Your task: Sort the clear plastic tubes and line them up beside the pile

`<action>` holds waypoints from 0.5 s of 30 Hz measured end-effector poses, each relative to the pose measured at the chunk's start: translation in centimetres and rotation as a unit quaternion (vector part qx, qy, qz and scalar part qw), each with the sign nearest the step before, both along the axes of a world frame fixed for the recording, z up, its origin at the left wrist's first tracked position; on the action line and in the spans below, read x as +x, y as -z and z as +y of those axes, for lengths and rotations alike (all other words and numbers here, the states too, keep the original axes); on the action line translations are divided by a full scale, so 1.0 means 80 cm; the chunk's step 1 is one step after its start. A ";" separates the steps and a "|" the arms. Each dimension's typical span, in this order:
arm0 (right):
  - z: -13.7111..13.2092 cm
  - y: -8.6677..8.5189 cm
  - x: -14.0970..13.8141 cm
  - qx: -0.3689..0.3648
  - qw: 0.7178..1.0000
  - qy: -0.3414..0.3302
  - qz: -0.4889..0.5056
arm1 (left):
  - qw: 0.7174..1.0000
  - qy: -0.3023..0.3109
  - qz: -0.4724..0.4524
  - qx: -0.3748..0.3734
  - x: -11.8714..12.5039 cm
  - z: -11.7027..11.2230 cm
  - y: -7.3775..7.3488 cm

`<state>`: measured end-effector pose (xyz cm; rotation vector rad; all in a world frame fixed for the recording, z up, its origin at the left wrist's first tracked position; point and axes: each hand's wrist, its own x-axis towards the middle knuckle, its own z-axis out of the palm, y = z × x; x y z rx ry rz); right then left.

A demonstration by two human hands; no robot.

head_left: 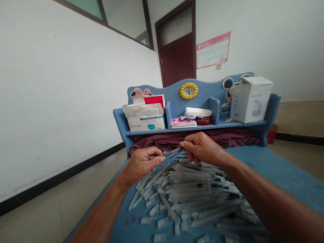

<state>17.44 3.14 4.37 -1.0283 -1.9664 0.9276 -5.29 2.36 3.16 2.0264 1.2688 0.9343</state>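
A white wall (63,101) fills the far left, with a window frame (121,20) set high in it. Lower down, a blue desk (278,175) stretches away from the viewer.

The left hand (143,162) is held over the near left part of the desk. Its fingers are curled in, and thumb and forefinger are pressed together on one end of a slim clear tube (172,151). The tube is held nearly level, just above the desk. Its other end is pinched by the bunched fingertips of the right hand (202,148), which is seen with its back turned up. The tube thus spans the small gap between the two hands.

Beneath and in front of both hands, a pile of clear tubes (197,194) is spread across the desk, many with dark tips. Short clear caps (162,222) are scattered at the pile's near left edge.

Behind the hands, a checked red cloth (227,136) is tucked under a blue shelf unit (274,101). On the shelf, from left to right, are set a face-mask box (146,122), a red folder (154,99), a stack of booklets (183,123), a round red tin (204,120) and a white carton (250,99). A yellow clock (188,90) is fixed to the shelf back. A dark red door (178,57) and a pink poster (213,50) are seen on the far wall.
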 end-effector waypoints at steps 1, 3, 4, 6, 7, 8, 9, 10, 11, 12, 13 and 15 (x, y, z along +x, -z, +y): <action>0.000 0.000 0.000 -0.012 1.000 -0.007 0.005 | 1.000 0.002 0.003 -0.001 0.001 0.000 0.001; 0.001 0.001 -0.001 -0.040 0.999 -0.023 0.025 | 1.000 0.005 0.006 0.000 0.003 0.001 0.002; 0.001 0.000 -0.001 -0.050 0.998 -0.030 0.035 | 1.000 0.006 0.008 -0.002 0.004 0.001 0.002; 0.001 0.000 0.000 -0.057 0.997 -0.033 0.039 | 1.000 0.009 0.008 -0.006 0.005 0.001 0.004; 0.002 0.000 0.000 -0.052 0.998 -0.027 0.029 | 1.000 0.011 0.007 -0.009 0.005 0.002 0.005; 0.002 0.000 0.000 -0.040 0.999 -0.019 0.012 | 1.000 0.013 0.006 -0.011 0.006 0.002 0.006; 0.003 0.001 0.000 -0.025 1.000 -0.009 -0.009 | 1.000 0.016 0.006 -0.012 0.006 0.003 0.007; 0.004 0.002 0.000 -0.010 0.999 -0.001 -0.031 | 1.000 0.018 0.008 -0.013 0.006 0.004 0.009; 0.005 0.003 0.000 0.000 0.999 0.005 -0.049 | 1.000 0.021 0.011 -0.014 0.005 0.004 0.010; 0.006 0.005 0.000 0.005 0.998 0.007 -0.059 | 0.999 0.024 0.015 -0.016 0.005 0.005 0.012; 0.007 0.006 0.000 0.001 0.998 0.004 -0.057 | 0.999 0.028 0.019 -0.017 0.005 0.006 0.013; 0.009 0.007 0.001 -0.019 0.999 -0.011 -0.037 | 0.999 0.035 0.025 -0.020 0.006 0.007 0.015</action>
